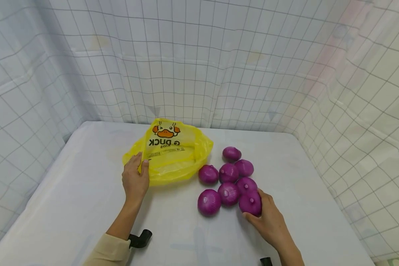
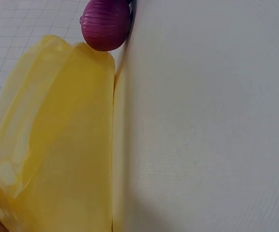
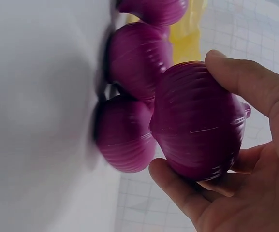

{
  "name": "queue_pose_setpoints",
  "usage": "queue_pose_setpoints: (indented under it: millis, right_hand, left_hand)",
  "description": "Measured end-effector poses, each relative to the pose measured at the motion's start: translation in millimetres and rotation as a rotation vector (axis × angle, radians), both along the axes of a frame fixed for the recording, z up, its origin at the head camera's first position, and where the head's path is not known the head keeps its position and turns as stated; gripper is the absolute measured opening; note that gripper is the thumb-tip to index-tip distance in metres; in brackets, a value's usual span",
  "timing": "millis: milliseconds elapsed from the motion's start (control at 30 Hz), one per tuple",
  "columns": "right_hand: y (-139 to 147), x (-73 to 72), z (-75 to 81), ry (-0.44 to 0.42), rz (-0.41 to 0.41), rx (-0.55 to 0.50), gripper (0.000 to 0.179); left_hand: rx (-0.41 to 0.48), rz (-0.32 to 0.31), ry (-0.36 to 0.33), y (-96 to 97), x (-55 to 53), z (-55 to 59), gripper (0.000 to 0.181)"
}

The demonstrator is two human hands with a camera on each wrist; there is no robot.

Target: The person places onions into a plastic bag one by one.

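Note:
A yellow plastic bag (image 1: 169,166) with a duck print lies on the table, its mouth spread towards me. My left hand (image 1: 135,181) grips the bag's left edge; in the left wrist view the bag (image 2: 71,145) hides most of that hand. At the front right of the onion group, my right hand (image 1: 272,221) holds a purple onion (image 1: 250,203) between thumb and fingers. The right wrist view shows this held onion (image 3: 199,121) raised off the table, close against another onion (image 3: 124,135).
Several more purple onions cluster right of the bag, among them one at the front left (image 1: 209,202) and one at the back (image 1: 231,154). The white table (image 1: 173,229) is bounded by hanging grid-patterned sheets (image 1: 186,74) at the back and sides.

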State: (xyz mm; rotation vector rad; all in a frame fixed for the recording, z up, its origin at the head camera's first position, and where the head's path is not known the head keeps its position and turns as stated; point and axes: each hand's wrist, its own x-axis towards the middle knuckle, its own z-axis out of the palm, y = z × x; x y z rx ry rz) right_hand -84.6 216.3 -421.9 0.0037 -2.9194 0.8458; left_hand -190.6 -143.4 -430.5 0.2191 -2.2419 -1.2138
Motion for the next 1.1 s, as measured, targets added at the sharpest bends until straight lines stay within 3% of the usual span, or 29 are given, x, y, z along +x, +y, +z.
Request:
queue_pose_setpoints:
  millis: [233, 567, 867, 1100]
  right_hand:
    - [-9.5, -12.3, 17.1, 0.066, 0.071, -0.032, 0.086]
    - [-40.3, -41.7, 43.6, -0.006, 0.148, -0.058, 0.09]
    - [-78.7, -79.7, 65.7, 0.004, 0.246, -0.079, 0.089]
    - [-113.1, -110.4, 73.6, -0.009, 0.308, -0.095, 0.087]
  left_hand:
    - [0.009, 0.0, 0.011, -0.5, -0.4, 0.1, 0.038]
    - [0.019, 0.001, 0.022, 0.3, 0.8, 2.5, 0.038]
    - [0.032, 0.001, 0.033, 1.7, 1.5, 4.1, 0.037]
    - [0.028, 0.014, 0.043, 2.8, 0.6, 3.6, 0.036]
